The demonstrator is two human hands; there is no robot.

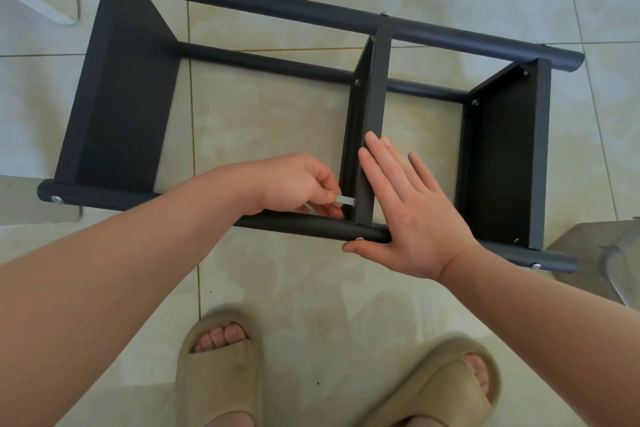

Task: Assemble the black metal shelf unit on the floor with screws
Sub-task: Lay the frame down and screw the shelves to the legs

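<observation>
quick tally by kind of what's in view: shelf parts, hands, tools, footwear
shelf panels: 3
tubes in view: 3
hands, left hand and right hand: 2
small silver tool, pinched by the left hand: 1
beige sandals: 2
total: 11

Your left hand (298, 184) hides part of a pale tool (345, 200) inside the shelf unit (121, 97) | its kind unreadable | grey object (585, 253) right of the unit, cropped by edge
</observation>
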